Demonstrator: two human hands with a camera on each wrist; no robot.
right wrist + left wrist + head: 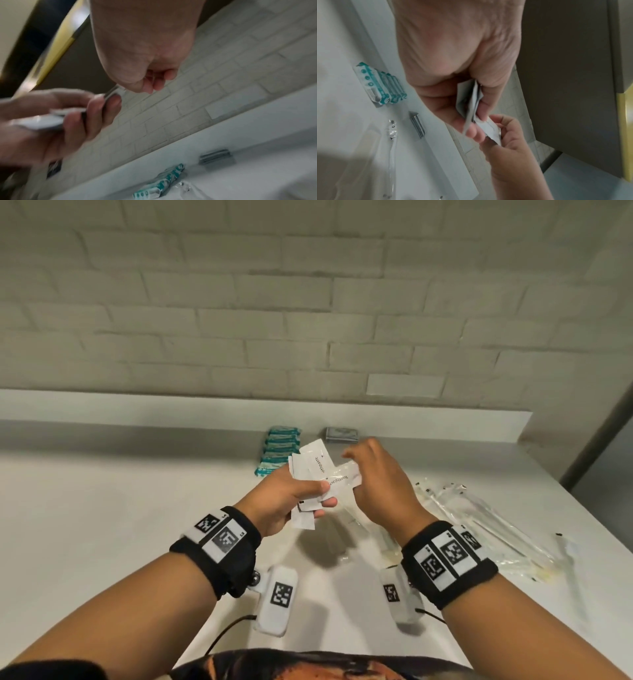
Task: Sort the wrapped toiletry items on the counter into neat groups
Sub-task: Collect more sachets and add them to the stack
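**Toothpaste sachets gathered in hand above the counter**

Above a white counter [102, 508], seen from the head camera, two bare hands meet at chest height, each wrist wearing a black band with printed markers.

At left, the left hand [284, 501] is turned palm inward, thumb on top, fingers curled beneath. It pinches a loose fan of white sachets [308, 470], some printed "toothpaste". Holding them fanned probably lets the person square them into one bundle before setting them down as a group.

Behind the hands, against the back ledge, a row of teal packets [277, 450] stands overlapped like tiles, already looking sorted. Just right of it sits a small stack of grey packets [342, 434], also neat.

Right of centre, the right hand [380, 484] arches over the fan, wrist raised, fingers bent down. It grips the end of one crosswise sachet [344, 479], apparently feeding it into the left hand's bundle or straightening it. The wrist views are blurred but agree that both hands have hold of white wrappers.

At far right, clear wrappers [479, 518] holding long thin items lie scattered on the counter, overlapping at odd angles. These seem not yet sorted.
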